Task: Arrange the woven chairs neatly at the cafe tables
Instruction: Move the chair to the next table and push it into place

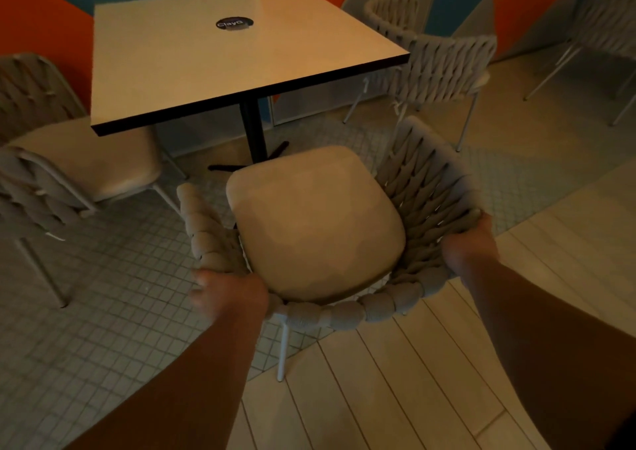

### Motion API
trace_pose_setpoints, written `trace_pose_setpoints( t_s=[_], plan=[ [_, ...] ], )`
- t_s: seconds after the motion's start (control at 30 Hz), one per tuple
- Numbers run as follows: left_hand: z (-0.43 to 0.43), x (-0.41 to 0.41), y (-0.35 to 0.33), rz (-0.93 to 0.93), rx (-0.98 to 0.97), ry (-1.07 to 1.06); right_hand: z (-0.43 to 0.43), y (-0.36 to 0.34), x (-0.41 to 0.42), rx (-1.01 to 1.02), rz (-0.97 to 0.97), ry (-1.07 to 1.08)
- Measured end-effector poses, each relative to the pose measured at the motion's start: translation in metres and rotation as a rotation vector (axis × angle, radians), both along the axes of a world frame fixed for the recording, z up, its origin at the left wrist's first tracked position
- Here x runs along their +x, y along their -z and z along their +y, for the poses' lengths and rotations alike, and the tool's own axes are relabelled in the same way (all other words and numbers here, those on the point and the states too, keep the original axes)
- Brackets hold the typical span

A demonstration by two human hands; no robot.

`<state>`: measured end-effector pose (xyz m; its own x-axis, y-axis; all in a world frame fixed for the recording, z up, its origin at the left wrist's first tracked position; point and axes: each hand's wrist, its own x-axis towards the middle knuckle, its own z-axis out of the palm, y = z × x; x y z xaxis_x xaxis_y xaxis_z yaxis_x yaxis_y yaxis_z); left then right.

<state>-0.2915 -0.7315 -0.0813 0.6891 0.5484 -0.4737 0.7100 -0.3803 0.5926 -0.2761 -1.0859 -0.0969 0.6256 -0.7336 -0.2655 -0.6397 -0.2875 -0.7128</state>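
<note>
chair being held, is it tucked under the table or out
Out: the chair seat sits wholly clear of the table edge, left hand and right hand gripping its back.

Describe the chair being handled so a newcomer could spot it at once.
Find the square table with the round dark sticker. Before its near edge stands a woven chair. Only this one is gripped by the left hand and right hand.

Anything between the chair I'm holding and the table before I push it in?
Only the black pedestal of the table, with its floor feet, stands ahead of the held chair. Nothing else shows on the tile between. The left hand and right hand grip its woven back; the neighbouring chair sits apart, leftward.
</note>
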Motion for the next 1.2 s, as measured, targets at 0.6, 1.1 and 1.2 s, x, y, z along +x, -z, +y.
trace_pose_setpoints(
  t_s=[0.6,1.1,1.2],
  plan=[
    [-0.045,0.004,0.007,0.042,0.671,0.959,-0.034,-0.008,0.008,-0.476,0.152,-1.038],
    [-0.057,0.057,-0.007,0.218,0.634,1.099,-0.027,-0.025,0.037,-0.541,0.541,-1.082],
    [-0.057,0.060,-0.005,0.268,0.575,1.070,-0.026,-0.029,0.042,-0.564,0.641,-1.105]
  ],
)
